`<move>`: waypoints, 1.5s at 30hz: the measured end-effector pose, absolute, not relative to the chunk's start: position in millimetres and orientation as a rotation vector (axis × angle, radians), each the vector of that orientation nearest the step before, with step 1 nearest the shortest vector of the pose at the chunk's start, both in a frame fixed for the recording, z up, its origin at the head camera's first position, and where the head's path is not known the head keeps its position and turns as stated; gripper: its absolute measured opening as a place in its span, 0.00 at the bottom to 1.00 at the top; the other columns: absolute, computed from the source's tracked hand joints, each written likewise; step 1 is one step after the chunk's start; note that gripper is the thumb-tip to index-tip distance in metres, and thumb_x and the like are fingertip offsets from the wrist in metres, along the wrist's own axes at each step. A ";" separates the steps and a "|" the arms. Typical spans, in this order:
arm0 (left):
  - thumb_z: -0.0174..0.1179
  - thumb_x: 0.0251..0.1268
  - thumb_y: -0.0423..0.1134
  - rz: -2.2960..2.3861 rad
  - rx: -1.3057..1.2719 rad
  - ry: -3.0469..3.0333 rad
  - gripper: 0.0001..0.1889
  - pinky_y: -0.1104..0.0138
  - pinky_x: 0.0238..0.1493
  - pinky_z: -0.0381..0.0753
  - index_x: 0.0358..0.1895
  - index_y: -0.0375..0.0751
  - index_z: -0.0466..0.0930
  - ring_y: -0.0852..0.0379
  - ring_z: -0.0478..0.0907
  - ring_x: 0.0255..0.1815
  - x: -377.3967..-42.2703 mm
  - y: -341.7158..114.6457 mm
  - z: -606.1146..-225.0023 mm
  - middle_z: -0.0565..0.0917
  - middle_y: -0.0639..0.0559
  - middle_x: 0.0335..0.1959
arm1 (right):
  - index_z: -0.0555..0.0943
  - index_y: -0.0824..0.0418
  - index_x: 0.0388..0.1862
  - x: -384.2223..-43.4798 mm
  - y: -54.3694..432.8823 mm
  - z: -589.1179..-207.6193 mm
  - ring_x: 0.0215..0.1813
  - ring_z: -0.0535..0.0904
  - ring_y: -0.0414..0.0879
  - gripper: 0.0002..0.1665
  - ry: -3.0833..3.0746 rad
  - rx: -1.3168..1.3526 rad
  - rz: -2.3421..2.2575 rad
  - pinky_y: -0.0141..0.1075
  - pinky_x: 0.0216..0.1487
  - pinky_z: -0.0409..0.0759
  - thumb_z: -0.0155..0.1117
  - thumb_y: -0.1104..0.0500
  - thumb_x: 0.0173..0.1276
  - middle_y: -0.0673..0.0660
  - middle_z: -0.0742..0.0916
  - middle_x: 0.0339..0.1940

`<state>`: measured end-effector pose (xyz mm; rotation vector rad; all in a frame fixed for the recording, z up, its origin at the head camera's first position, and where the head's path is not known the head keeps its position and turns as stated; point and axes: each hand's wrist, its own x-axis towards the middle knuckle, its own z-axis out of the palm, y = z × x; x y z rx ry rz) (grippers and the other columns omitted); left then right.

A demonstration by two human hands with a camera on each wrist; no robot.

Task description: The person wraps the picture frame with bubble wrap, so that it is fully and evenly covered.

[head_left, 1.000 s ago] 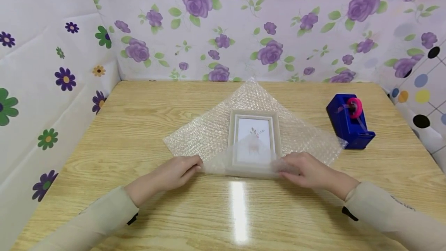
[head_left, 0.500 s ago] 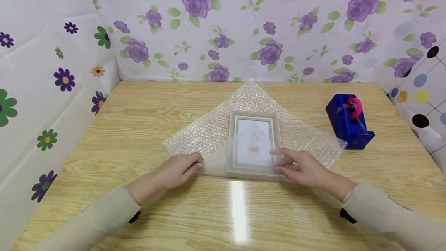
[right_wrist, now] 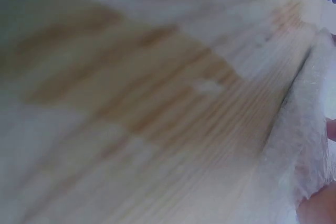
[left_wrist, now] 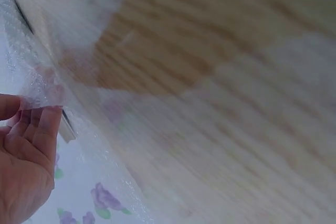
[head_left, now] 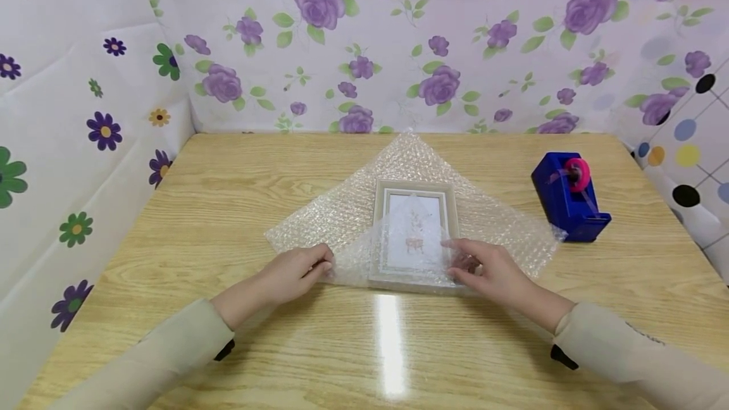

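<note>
A picture frame (head_left: 416,186) with a pale border lies face up on a sheet of bubble wrap (head_left: 336,207). The near corner of the sheet is folded over the frame's lower part, with its tip over the picture, which shows through. At the frame's near left, my left hand (head_left: 296,273) pinches the folded edge between thumb and fingers; the left wrist view shows the bubble wrap (left_wrist: 44,90) at those fingertips. My right hand (head_left: 492,271) touches the wrapped lower right side, index finger stretched over it and thumb apart below.
A blue tape dispenser (head_left: 569,201) with a pink-cored roll stands at the right, touching the sheet's right corner. The wooden table (head_left: 228,176) is bordered by flowered cloth (head_left: 364,37) at the back and sides.
The folded corner has come down flatter and farther up over the picture. My right hand has loosened its pinch and spread its fingers on the wrap; the left keeps its hold.
</note>
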<state>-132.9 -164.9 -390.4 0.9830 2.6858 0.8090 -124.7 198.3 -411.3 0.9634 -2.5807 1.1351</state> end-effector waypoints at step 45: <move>0.53 0.69 0.49 0.191 1.801 2.636 0.28 0.54 0.71 0.63 0.69 0.42 0.65 0.49 0.63 0.71 -129.1 -125.3 -396.7 0.67 0.47 0.70 | 0.79 0.68 0.51 -127.1 198.1 -410.6 0.53 0.79 0.59 0.28 -2.638 0.916 1.045 0.52 0.52 0.79 0.74 0.70 0.49 0.64 0.82 0.51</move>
